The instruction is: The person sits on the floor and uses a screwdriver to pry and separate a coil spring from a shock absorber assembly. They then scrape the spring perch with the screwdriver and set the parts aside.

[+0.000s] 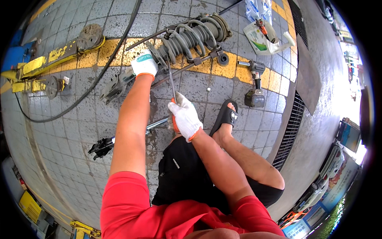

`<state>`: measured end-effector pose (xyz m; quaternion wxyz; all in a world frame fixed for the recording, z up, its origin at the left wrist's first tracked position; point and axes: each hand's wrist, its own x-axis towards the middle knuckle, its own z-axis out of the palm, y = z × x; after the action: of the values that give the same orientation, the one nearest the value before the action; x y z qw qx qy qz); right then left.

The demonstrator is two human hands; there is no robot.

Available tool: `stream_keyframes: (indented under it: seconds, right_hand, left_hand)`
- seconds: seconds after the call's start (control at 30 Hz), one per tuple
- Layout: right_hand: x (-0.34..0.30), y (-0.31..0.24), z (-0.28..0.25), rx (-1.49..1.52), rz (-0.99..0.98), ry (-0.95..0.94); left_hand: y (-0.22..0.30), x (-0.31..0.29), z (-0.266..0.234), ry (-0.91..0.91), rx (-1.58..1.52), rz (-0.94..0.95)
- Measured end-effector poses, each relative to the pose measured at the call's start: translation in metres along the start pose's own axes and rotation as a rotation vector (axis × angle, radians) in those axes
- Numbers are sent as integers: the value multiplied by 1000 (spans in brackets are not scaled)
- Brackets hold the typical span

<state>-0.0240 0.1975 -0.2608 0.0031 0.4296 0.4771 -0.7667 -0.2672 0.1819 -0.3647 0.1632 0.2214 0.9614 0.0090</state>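
A grey strut with a coil spring (187,39) lies slantwise on the tiled floor in front of me. Long threaded rods (187,67) with hooked clamps run along both sides of the spring. My left hand (144,65), in a white glove with an orange cuff, is closed round the strut at its near-left end, below the spring. In my right hand (186,116), also gloved, is a long thin metal bar (171,81). Its tip reaches the lowest spring coil, and an orange part shows under the palm. The fingertips of my left hand are partly hidden.
A cordless impact wrench (254,83) and a round ring-shaped part (223,59) lie at right. Behind stands a cut white jug (262,38) with tools. A shock absorber (104,147) lies left of my leg. Yellow lift arms (51,59), a black hose (95,81) and a drain grate (289,131) flank me.
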Motion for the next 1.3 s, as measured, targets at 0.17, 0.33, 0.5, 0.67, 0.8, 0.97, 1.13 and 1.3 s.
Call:
stream_keyframes:
  seconds: [0.17, 0.33, 0.5, 0.67, 0.8, 0.97, 1.13, 1.3]
  right_hand:
    - [-6, -4, 10, 149, 36, 0]
    - [-8, -5, 1, -312, 27, 38]
    - [-11, -13, -19, -837, -52, 42]
    - [-2, -23, -48, -908, -175, -50]
    - [-2, -37, -51, -1058, -144, -82]
    - [2, -27, -51, -1258, -122, -35]
    - [18, -9, -59, -1377, -148, 12]
    - [36, -3, -62, -1367, -220, 27]
  left_hand:
    - [-2, 6, 8, -10, 9, -19]
    - [0, 0, 13, 26, 28, -4]
    - [5, -4, 8, 11, 24, -40]
    - [5, -3, 6, -15, -26, -47]
    - [0, -2, 7, -1, -29, -24]
    - [1, -4, 4, 28, -50, -38]
    - [4, -5, -3, -8, -56, -49]
    - [1, -2, 8, 22, -62, -51]
